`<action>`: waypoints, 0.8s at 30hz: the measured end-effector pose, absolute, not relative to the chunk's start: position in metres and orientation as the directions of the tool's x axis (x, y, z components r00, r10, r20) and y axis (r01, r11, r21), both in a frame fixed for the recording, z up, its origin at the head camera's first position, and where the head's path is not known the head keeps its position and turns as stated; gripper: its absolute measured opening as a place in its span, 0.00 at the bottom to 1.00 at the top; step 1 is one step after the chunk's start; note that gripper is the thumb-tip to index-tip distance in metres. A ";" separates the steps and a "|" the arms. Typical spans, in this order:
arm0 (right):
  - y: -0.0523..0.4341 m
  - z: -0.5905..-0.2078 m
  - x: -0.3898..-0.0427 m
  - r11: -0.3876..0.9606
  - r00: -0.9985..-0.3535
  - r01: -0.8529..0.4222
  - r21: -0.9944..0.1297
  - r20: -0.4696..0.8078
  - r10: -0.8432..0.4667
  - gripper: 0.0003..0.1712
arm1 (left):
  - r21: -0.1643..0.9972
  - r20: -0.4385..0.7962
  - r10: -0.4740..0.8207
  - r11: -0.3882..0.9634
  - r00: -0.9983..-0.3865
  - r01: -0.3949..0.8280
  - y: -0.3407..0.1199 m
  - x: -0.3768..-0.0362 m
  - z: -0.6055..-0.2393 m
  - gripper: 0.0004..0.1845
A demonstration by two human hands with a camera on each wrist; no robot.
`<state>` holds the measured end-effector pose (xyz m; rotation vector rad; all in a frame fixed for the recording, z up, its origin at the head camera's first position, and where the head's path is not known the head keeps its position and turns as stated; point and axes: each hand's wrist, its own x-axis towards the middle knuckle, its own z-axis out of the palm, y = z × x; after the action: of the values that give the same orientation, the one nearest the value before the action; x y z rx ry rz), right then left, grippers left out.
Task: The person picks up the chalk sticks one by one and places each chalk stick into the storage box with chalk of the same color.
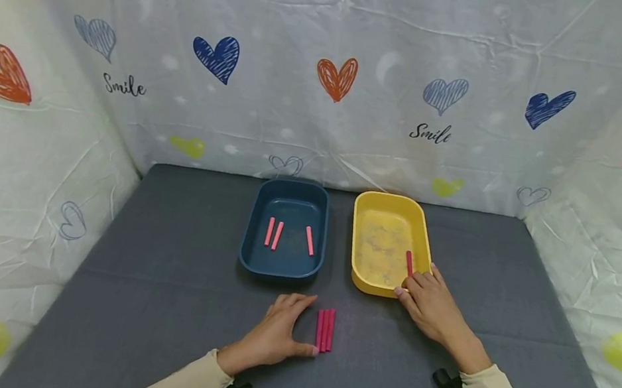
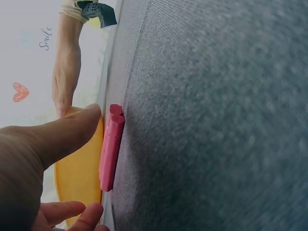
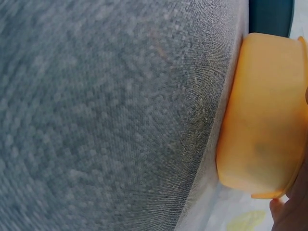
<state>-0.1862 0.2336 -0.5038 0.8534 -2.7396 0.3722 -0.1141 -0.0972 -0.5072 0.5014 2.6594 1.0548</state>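
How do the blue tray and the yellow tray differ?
The blue tray holds three pink sticks; the yellow tray shows just one. No hand touches the blue tray, while the right hand rests at the yellow tray's near corner. Both are rounded rectangular trays, side by side on the grey cloth.

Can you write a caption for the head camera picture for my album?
Left hand touches three pink sticks; right hand holds one over the yellow tray.
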 end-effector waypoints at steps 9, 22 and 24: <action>0.233 -0.505 -0.186 0.793 -0.792 -0.587 -0.163 0.320 -0.520 0.11 | 0.644 -0.095 0.409 0.721 -0.908 0.257 -0.092 -0.114 -0.513 0.50; 0.233 -0.507 -0.185 0.787 -0.787 -0.593 -0.167 0.326 -0.524 0.11 | 0.583 -0.081 0.406 0.760 -0.910 0.287 -0.090 -0.114 -0.516 0.48; 0.233 -0.507 -0.185 0.789 -0.788 -0.591 -0.166 0.326 -0.522 0.11 | 0.579 -0.078 0.406 0.762 -0.911 0.290 -0.090 -0.114 -0.517 0.47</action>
<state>-0.1854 0.2326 -0.5069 0.8627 -2.7173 0.3797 -0.1144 -0.0896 -0.5166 0.5511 2.7597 0.8583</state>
